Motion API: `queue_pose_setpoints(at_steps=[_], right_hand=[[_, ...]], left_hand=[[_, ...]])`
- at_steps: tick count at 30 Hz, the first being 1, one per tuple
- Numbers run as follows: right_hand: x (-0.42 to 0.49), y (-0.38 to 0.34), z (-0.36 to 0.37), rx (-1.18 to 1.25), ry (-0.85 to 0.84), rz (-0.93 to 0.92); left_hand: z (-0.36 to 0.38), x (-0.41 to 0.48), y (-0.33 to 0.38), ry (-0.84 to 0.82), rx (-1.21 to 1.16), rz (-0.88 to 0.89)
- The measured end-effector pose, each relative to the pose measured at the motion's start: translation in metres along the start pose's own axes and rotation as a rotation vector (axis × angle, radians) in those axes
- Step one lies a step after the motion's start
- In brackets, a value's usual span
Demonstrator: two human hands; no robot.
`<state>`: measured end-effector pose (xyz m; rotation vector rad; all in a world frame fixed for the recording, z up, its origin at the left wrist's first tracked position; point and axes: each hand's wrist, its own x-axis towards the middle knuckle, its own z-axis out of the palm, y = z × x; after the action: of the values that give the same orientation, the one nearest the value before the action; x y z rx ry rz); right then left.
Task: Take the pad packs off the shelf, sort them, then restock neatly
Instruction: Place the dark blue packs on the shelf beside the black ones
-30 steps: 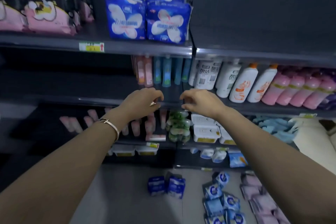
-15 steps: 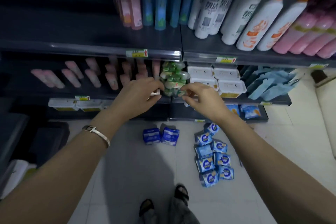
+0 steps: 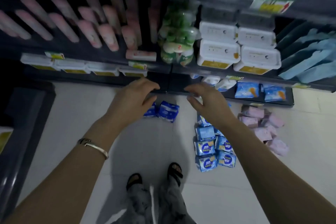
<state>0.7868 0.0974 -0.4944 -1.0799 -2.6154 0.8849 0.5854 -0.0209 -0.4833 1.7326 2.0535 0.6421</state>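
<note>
Looking down at a pale tiled floor in front of dark store shelving.

Near centre, left hand stretched forward, palm down, fingers loosely curved and slightly apart, gripping nothing. Thin bracelet on its wrist. At three o'clock from it, a clear gap away, right hand, also palm down with fingers slackly bent, holding nothing. Both fingertips overlapping the front edge of the bottom shelf; touching it or merely above it, cannot tell.

On the floor at six o'clock of that gap, two dark blue pad packs side by side, the left one partly hidden behind the left hand. At four o'clock from these, light blue pad packs in two rough columns, the top ones covered by the right forearm. At two o'clock of that cluster, a looser heap of pink pad packs.

At six o'clock of the frame, two feet in black sandals.

Higher on the shelving, all blurred: pink tubes at eleven o'clock, a green bundle at twelve, white tubs at one. Blue packets on the bottom shelf at two o'clock of the right hand.
</note>
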Motion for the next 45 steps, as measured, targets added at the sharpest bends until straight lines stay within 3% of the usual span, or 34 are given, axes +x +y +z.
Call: queue_pose_setpoints(at_steps=[6, 15, 18, 22, 25, 27, 35, 45], right_hand=[[0.023, 0.078, 0.102, 0.059, -0.017, 0.06], [0.059, 0.192, 0.299, 0.06, -0.066, 0.094], [0.074, 0.23, 0.361, -0.062, -0.067, 0.04], [0.092, 0.272, 0.426, -0.339, -0.046, -0.004], [0.1, 0.293, 0.452, -0.508, -0.269, 0.118], [0.104, 0.302, 0.462, -0.582, -0.331, 0.147], [0.109, 0.288, 0.449, -0.598, -0.32, 0.195], [0.085, 0.179, 0.294, -0.611, -0.245, 0.203]], left_hand=[[0.114, 0.019, -0.069, -0.034, -0.064, -0.109], [0.285, 0.034, -0.215, -0.07, -0.041, -0.11], [0.341, 0.042, -0.265, -0.1, 0.014, -0.071], [0.411, 0.054, -0.317, -0.19, 0.276, 0.027], [0.44, 0.059, -0.34, -0.284, 0.455, -0.088], [0.45, 0.061, -0.351, -0.334, 0.518, -0.153], [0.442, 0.066, -0.341, -0.4, 0.628, -0.212], [0.292, 0.046, -0.222, -0.344, 0.569, -0.176]])
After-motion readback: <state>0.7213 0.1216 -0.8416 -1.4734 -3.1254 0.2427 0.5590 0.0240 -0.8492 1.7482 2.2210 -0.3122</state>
